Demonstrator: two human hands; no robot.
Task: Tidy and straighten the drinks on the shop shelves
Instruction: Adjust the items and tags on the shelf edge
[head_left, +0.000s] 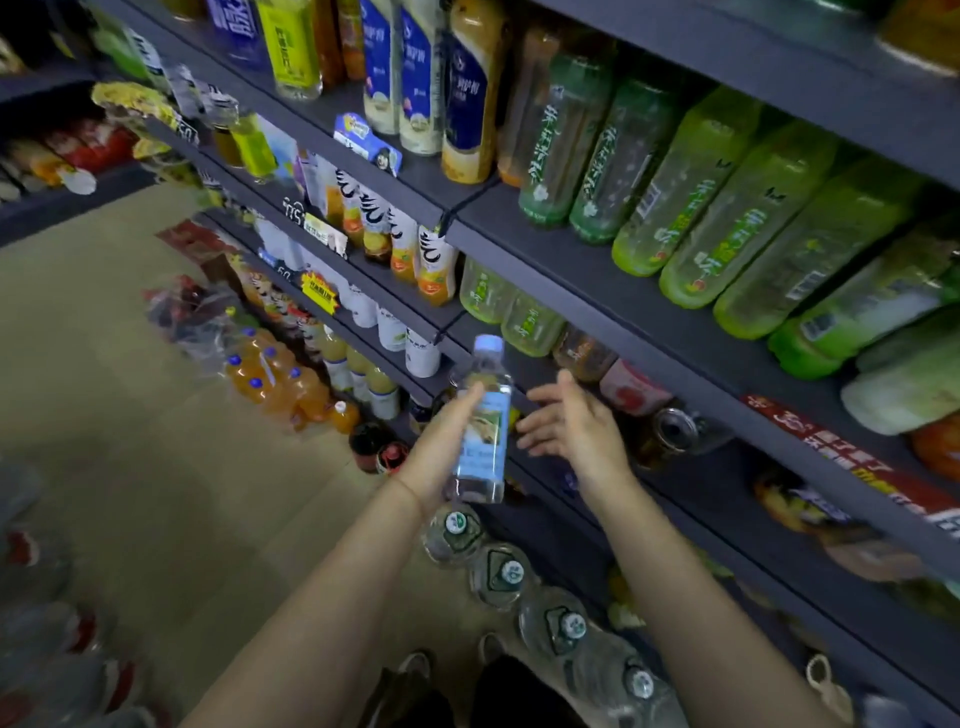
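While the left hand (441, 447) gripped a water bottle (483, 421) in front of the lower shelf (691, 488), the right hand (576, 426) hovered beside it, fingers spread and empty; green bottles (727, 208) above stood lined up, so the lower rows seemingly remained

Orange juice bottles (435, 270): big "气" on white labels
Shelf-edge tag (284, 271): "60"
Rest: too blurry to read
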